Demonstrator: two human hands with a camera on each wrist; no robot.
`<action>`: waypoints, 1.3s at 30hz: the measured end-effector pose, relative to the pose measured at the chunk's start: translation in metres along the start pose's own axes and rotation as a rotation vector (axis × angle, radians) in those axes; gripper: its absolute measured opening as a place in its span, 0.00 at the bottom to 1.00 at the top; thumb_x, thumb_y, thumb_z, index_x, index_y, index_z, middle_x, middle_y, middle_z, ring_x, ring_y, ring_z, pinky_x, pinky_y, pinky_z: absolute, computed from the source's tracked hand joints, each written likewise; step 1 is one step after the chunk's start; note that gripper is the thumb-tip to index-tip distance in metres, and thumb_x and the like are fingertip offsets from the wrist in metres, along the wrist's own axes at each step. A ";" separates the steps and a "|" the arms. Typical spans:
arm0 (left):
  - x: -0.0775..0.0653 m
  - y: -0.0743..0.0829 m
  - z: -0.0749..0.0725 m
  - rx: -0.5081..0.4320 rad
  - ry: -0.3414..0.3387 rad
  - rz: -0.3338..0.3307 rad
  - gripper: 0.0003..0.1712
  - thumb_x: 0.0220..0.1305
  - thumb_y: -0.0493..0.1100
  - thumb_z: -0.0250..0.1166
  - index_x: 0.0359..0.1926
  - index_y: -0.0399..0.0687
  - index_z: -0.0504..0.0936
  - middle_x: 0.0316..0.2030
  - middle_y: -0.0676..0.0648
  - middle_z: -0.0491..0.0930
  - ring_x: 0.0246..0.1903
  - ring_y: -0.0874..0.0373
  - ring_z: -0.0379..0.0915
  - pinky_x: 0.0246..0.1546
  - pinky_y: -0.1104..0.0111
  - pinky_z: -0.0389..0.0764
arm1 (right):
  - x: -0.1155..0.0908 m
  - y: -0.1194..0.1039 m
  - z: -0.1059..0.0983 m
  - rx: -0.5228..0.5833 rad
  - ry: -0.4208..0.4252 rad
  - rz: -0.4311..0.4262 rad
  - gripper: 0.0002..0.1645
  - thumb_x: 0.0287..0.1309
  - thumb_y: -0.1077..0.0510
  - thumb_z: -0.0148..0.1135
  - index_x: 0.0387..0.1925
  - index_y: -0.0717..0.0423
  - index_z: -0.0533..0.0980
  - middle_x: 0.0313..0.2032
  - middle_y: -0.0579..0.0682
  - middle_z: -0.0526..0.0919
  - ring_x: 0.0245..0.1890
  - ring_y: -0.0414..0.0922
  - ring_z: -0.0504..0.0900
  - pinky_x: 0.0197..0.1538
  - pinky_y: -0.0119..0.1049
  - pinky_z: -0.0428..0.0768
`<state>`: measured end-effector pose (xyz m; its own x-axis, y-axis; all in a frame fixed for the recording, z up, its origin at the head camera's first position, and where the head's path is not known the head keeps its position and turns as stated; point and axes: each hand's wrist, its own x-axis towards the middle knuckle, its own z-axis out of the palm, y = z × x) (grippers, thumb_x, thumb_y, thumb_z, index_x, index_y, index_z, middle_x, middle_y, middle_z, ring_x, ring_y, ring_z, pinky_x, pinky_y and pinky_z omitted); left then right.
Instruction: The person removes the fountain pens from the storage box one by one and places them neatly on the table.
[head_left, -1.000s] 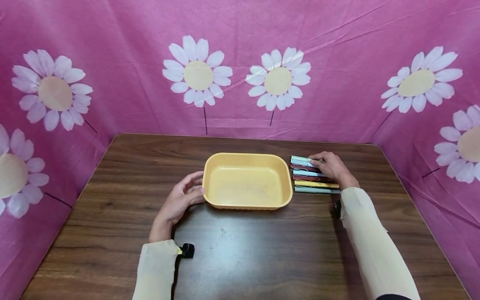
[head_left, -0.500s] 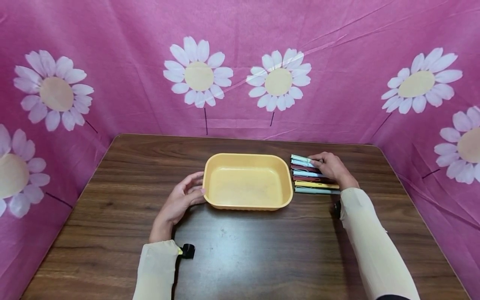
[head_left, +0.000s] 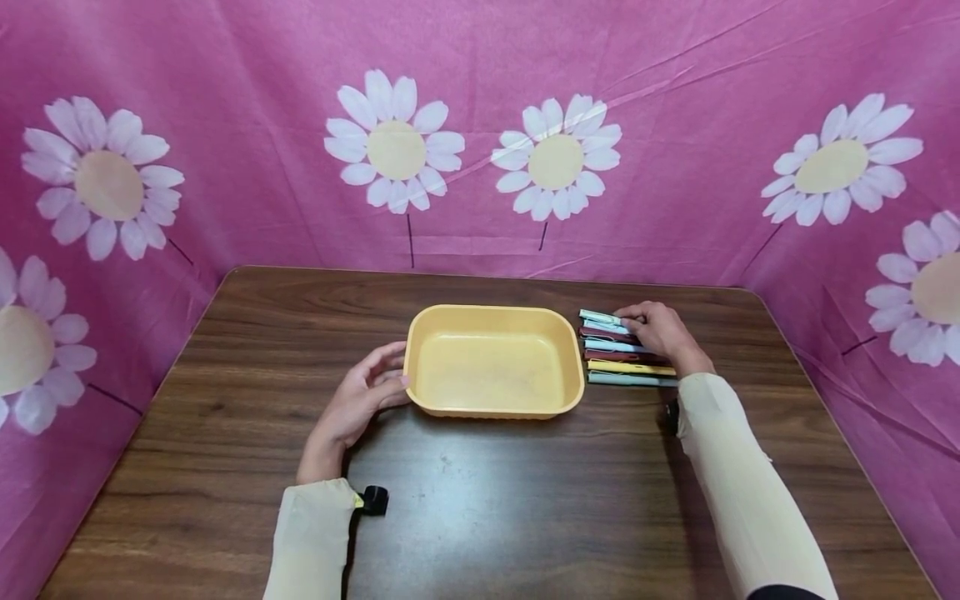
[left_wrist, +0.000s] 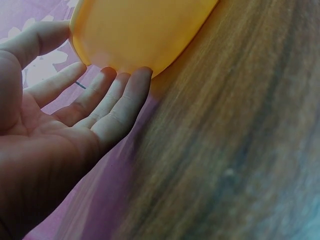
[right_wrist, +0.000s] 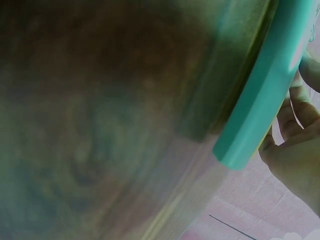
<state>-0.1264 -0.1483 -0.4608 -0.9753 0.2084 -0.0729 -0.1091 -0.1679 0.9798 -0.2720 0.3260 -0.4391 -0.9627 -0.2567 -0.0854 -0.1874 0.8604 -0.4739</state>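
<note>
A yellow plastic tub [head_left: 495, 413] sits on the table's far half. My left hand [head_left: 352, 404] is at its left end, the thumb by the rim; in the left wrist view the loosely spread fingertips touch its wall [left_wrist: 135, 30]. To the right of the tub lies a row of several clipped pens. My right hand [head_left: 658, 327] reaches over this row and pinches the farthest, a pale mint pen [head_left: 598, 317], by its right part, which the fingers hide. Nearest in the row are a yellow pen [head_left: 626, 367] and a grey-green pen [head_left: 630, 379], which looks teal [right_wrist: 265, 90] in the right wrist view.
Dark red pens [head_left: 622, 356] and light blue pens lie between the mint and yellow ones. The wooden table [head_left: 480, 508] ends at a pink cloth [head_left: 480, 242] with printed daisies at the back and sides.
The farthest pen, pinched in my right hand, has tilted slightly, its left end shifting away from the row. My left hand and the tub stay in place.
</note>
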 end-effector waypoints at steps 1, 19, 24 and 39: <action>0.000 0.000 0.000 -0.001 -0.001 -0.001 0.33 0.71 0.30 0.59 0.74 0.33 0.60 0.64 0.26 0.65 0.53 0.47 0.76 0.50 0.63 0.85 | 0.000 0.000 0.000 0.001 0.002 0.006 0.19 0.76 0.60 0.52 0.60 0.63 0.79 0.54 0.67 0.79 0.43 0.56 0.76 0.46 0.52 0.76; 0.004 0.001 0.004 -0.008 -0.006 -0.005 0.33 0.70 0.30 0.60 0.74 0.34 0.61 0.64 0.26 0.65 0.53 0.45 0.76 0.49 0.62 0.86 | -0.004 0.007 -0.007 0.023 -0.006 0.043 0.20 0.78 0.57 0.50 0.62 0.62 0.77 0.55 0.67 0.78 0.44 0.57 0.75 0.46 0.53 0.76; 0.001 0.001 0.004 -0.015 -0.004 0.000 0.34 0.70 0.30 0.61 0.73 0.34 0.62 0.63 0.26 0.65 0.53 0.46 0.76 0.49 0.62 0.86 | -0.006 0.007 -0.009 0.040 -0.008 0.056 0.21 0.78 0.55 0.50 0.63 0.62 0.76 0.52 0.66 0.78 0.43 0.57 0.75 0.46 0.53 0.76; -0.005 0.006 -0.003 0.085 0.031 0.012 0.32 0.72 0.32 0.60 0.74 0.36 0.62 0.64 0.28 0.67 0.57 0.40 0.74 0.50 0.60 0.85 | -0.011 -0.012 -0.011 0.039 0.057 0.019 0.22 0.78 0.55 0.50 0.63 0.63 0.74 0.56 0.67 0.76 0.52 0.61 0.75 0.54 0.61 0.75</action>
<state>-0.1229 -0.1526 -0.4555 -0.9820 0.1771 -0.0653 -0.0819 -0.0880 0.9927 -0.2609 0.3236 -0.4232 -0.9757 -0.2143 -0.0452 -0.1624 0.8465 -0.5070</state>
